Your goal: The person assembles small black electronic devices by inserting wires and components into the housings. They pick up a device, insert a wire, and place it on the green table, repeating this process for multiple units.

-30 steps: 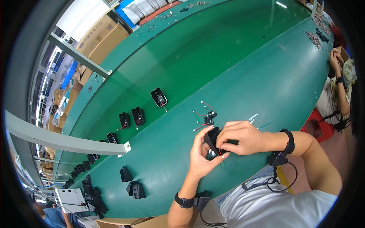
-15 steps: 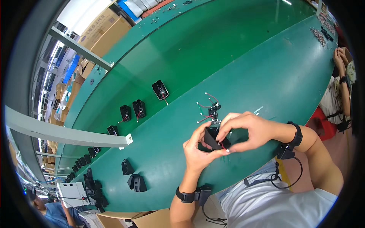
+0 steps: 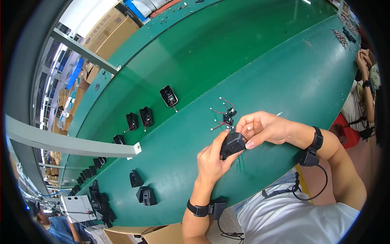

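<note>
A black plastic housing is held over the green bench, its closed outer face turned up. My left hand is closed round its left side, with the thumb along the lower edge. At its right edge is my right hand, thumb against the housing and fingers curled behind it. A thin lead with a pale plug shows by those fingers; whether they pinch it I cannot tell. Just beyond lies a cluster of small black parts with red wires and white plugs. The inside of the housing is hidden.
More black housings stand along the sunken green strip. Two black pieces lie on the bench at left. A grey metal bar crosses there, beside a white box. Another person's hands are at far right.
The housing has been turned so its closed face shows instead of its open side. My right fingers have come out of its opening to its right edge. Housings on the strip have shifted slightly left.
</note>
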A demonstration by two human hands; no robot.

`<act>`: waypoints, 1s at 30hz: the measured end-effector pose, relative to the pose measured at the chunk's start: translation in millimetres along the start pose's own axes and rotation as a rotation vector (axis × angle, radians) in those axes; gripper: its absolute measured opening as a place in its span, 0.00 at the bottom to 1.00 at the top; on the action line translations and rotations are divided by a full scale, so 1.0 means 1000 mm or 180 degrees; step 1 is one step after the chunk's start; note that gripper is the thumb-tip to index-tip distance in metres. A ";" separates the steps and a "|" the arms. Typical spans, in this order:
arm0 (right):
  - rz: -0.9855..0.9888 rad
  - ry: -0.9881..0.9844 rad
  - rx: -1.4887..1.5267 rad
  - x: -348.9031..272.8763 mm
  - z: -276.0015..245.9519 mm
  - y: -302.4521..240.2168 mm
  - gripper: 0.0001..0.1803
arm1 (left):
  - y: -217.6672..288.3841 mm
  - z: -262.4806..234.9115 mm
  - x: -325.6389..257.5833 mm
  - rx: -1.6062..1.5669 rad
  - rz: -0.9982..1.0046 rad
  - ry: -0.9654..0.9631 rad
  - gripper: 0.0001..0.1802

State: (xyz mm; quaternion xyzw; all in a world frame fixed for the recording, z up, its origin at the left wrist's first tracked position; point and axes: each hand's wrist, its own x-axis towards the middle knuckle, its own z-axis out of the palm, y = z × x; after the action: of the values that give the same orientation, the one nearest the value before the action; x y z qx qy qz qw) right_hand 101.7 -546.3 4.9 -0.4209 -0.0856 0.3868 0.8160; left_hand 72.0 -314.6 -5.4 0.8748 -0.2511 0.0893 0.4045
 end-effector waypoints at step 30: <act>-0.2393 0.0112 -0.4305 0.091 0.039 -0.079 0.19 | -0.036 -0.172 -0.112 0.2851 -0.1716 0.1217 0.44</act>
State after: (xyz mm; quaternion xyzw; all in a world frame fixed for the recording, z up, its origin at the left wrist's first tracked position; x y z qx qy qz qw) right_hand 189.7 -485.2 72.1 -0.7765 -0.4274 -0.0593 0.4591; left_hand 2.5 -124.1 43.7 0.9628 0.1219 0.2379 0.0399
